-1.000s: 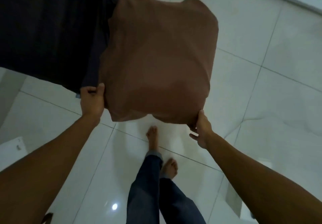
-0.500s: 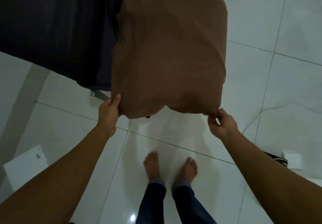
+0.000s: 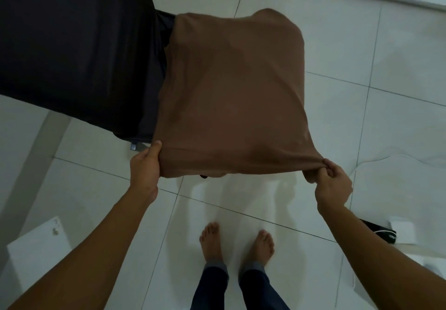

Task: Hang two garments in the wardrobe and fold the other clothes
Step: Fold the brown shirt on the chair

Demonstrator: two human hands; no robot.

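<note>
We see a white tiled floor from above. A black cloth-covered surface fills the upper left corner. A brown garment lies over its right edge, held taut. The left hand pinches its near left corner; the right hand clenches the near right corner. Bare feet stand below.

Plain brown garment, black cloth, white floor tiles, dark-blue trousers

Brown garment stretched flat, overlapping black garment at its left.
</note>
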